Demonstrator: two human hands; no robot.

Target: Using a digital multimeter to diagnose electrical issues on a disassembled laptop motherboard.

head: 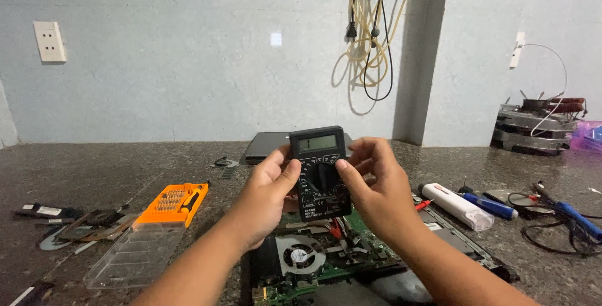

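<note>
Both hands grip a black meter above an opened laptop

The left hand (266,190) and right hand (373,184) clasp the boxy plastic meter (320,171), thumbs by its round dial, over the laptop's (326,259) green board on the speckled stone desk (94,168).

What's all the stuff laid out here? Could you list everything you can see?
multimeter: 1, black, held up at centre
opened laptop: 1, green board with fan, under the hands
closed laptop: 1, dark, behind the multimeter
screwdriver bit case: 1, orange with clear lid, left
white tube: 1, right
blue pen-like tool: 1, right
cables: bundle, black and cream, on wall
wall socket: 1, white, left wall
countertop: 1, dark stone
left hand: holds the multimeter
right hand: thumb on its dial
</note>
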